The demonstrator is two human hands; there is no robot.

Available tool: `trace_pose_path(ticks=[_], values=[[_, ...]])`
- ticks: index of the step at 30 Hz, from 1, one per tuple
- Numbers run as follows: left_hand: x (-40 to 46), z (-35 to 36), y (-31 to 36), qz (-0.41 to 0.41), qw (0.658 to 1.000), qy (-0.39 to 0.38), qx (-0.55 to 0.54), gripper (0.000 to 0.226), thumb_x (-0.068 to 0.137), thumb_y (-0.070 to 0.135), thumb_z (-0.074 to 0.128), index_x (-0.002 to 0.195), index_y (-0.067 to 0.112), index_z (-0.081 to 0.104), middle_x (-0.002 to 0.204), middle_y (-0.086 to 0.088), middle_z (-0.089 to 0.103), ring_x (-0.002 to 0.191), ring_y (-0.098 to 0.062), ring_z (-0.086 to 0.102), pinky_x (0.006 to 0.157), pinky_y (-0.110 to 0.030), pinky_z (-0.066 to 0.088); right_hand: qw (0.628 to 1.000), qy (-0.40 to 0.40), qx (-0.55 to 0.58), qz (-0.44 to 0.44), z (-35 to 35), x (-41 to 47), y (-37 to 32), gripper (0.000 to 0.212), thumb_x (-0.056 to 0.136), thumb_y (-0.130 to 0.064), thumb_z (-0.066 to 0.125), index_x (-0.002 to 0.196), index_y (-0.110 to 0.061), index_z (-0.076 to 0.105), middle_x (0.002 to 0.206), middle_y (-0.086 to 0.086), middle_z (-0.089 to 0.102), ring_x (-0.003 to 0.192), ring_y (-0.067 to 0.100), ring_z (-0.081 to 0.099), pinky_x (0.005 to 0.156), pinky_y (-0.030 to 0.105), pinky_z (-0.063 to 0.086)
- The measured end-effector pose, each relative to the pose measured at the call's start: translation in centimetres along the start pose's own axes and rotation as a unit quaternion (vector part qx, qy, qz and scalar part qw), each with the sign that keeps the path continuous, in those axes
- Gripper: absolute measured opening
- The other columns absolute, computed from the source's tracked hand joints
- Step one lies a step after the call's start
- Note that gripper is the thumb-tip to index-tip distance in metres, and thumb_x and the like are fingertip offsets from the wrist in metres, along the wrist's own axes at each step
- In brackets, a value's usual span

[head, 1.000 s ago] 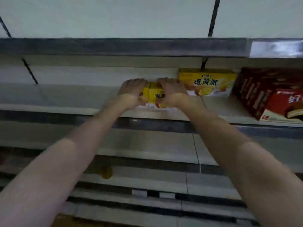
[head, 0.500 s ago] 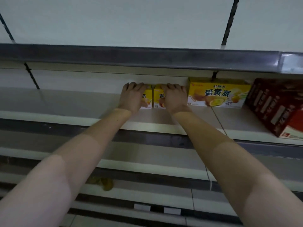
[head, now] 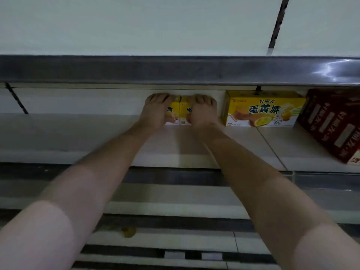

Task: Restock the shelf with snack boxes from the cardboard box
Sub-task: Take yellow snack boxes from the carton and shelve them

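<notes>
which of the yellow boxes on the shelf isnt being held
The yellow box on the right, standing alone with its whole front showing. The left hand and right hand each cover one of the other two.

Both yellow snack boxes pushed deeper, now at the shelf's back | left hand, right hand reaching farther in, fingers over the tops.

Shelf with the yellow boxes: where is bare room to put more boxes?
The shelf is bare left of the left hand, and in front of the yellow boxes. Crowded on the right: the big yellow box, then red boxes.
</notes>
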State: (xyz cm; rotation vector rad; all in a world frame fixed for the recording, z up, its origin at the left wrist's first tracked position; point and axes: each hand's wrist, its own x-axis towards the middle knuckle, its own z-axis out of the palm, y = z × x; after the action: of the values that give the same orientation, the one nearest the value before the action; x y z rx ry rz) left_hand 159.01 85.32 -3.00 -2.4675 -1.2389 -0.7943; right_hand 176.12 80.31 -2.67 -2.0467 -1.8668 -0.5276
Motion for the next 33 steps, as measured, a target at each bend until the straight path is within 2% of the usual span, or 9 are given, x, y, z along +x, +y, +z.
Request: trace_pose_path(ticks=[9, 14, 17, 19, 21, 24, 27, 29, 33], values=[[0.3, 1.0, -0.9, 0.018, 1.000, 0.011, 0.009, 0.088, 0.061, 0.041, 0.088, 0.138, 0.017, 0.054, 0.133, -0.010, 0.056, 0.123, -0.034, 0.050, 0.105, -0.043, 0.029, 1.000, 0.026, -0.013, 0.009, 1.2, 0.4, -0.2, 0.060, 0.087, -0.017, 0.062, 0.144, -0.023, 0.044, 0.145, 0.009, 0.047, 0.135, 0.034, 0.039, 0.112, 0.048, 0.026], [0.3, -0.1, 0.2, 0.009, 0.998, -0.043, 0.051, 0.086, 0.071, 0.044, 0.082, 0.144, 0.020, 0.044, 0.144, -0.004, 0.047, 0.133, -0.030, 0.041, 0.114, -0.045, 0.020, 1.000, 0.005, -0.002, 0.008, 0.7, 0.0, -0.4, 0.060, 0.088, -0.022, 0.063, 0.144, -0.019, 0.039, 0.147, 0.011, 0.042, 0.136, 0.034, 0.035, 0.113, 0.048, 0.024], [0.4, -1.2, 1.0, -0.013, 0.994, -0.080, 0.074, 0.083, 0.077, 0.040, 0.079, 0.146, 0.021, 0.038, 0.149, -0.004, 0.040, 0.138, -0.029, 0.036, 0.116, -0.048, 0.018, 0.999, -0.023, 0.029, -0.013, -0.3, -0.3, 0.1, 0.070, 0.088, -0.029, 0.067, 0.148, -0.018, 0.032, 0.154, 0.010, 0.033, 0.141, 0.034, 0.028, 0.115, 0.048, 0.020], [0.1, -1.8, 1.3, -0.022, 0.995, -0.069, 0.074, 0.074, 0.080, 0.031, 0.076, 0.145, 0.020, 0.042, 0.148, -0.007, 0.041, 0.136, -0.030, 0.037, 0.115, -0.046, 0.021, 0.996, -0.035, 0.075, -0.019, -1.3, -0.5, 0.5, 0.077, 0.086, -0.029, 0.071, 0.150, -0.018, 0.030, 0.158, 0.009, 0.026, 0.146, 0.032, 0.021, 0.116, 0.048, 0.017], [-0.6, -2.5, 1.3, -0.021, 0.997, -0.038, 0.068, 0.064, 0.081, 0.019, 0.071, 0.141, 0.019, 0.048, 0.143, -0.010, 0.046, 0.132, -0.032, 0.040, 0.109, -0.043, 0.027, 0.995, -0.031, 0.097, -0.016, -2.4, -1.0, 0.6, 0.078, 0.083, -0.025, 0.073, 0.149, -0.018, 0.032, 0.158, 0.008, 0.026, 0.146, 0.031, 0.020, 0.115, 0.051, 0.019], [-1.7, -3.6, 1.2, -0.018, 0.998, 0.018, 0.065, 0.053, 0.082, 0.009, 0.063, 0.134, 0.014, 0.055, 0.132, -0.016, 0.053, 0.124, -0.035, 0.046, 0.098, -0.042, 0.035, 0.996, 0.016, 0.084, 0.003, -4.0, -2.0, 0.2, 0.065, 0.085, -0.014, 0.066, 0.145, -0.015, 0.040, 0.150, 0.011, 0.037, 0.139, 0.034, 0.030, 0.112, 0.053, 0.025], [-2.5, -4.5, 1.6, -0.017, 0.999, -0.008, 0.044, 0.049, 0.087, 0.008, 0.059, 0.136, 0.014, 0.055, 0.129, -0.016, 0.057, 0.114, -0.035, 0.053, 0.091, -0.040, 0.042, 0.996, 0.026, 0.079, 0.028, -4.8, -3.6, 0.2, 0.052, 0.087, -0.010, 0.059, 0.137, -0.008, 0.047, 0.138, 0.019, 0.045, 0.129, 0.037, 0.037, 0.110, 0.049, 0.025], [-2.9, -4.8, 1.6, -0.024, 0.999, -0.023, 0.030, 0.045, 0.089, 0.012, 0.059, 0.133, 0.015, 0.057, 0.131, -0.014, 0.058, 0.114, -0.033, 0.055, 0.090, -0.040, 0.044, 0.997, 0.015, 0.059, 0.039, -4.5, -4.5, 0.2, 0.053, 0.088, -0.011, 0.056, 0.139, -0.004, 0.044, 0.135, 0.022, 0.045, 0.127, 0.040, 0.038, 0.113, 0.048, 0.023], [-3.7, -4.7, 0.3, -0.134, 0.989, -0.019, -0.066, 0.043, 0.092, 0.018, 0.061, 0.132, 0.009, 0.050, 0.129, -0.016, 0.049, 0.115, -0.036, 0.054, 0.086, -0.047, 0.050, 0.988, -0.015, 0.102, 0.114, -3.7, -5.4, 0.1, 0.065, 0.087, -0.007, 0.057, 0.147, -0.005, 0.031, 0.145, 0.026, 0.035, 0.138, 0.044, 0.026, 0.114, 0.047, 0.027]])
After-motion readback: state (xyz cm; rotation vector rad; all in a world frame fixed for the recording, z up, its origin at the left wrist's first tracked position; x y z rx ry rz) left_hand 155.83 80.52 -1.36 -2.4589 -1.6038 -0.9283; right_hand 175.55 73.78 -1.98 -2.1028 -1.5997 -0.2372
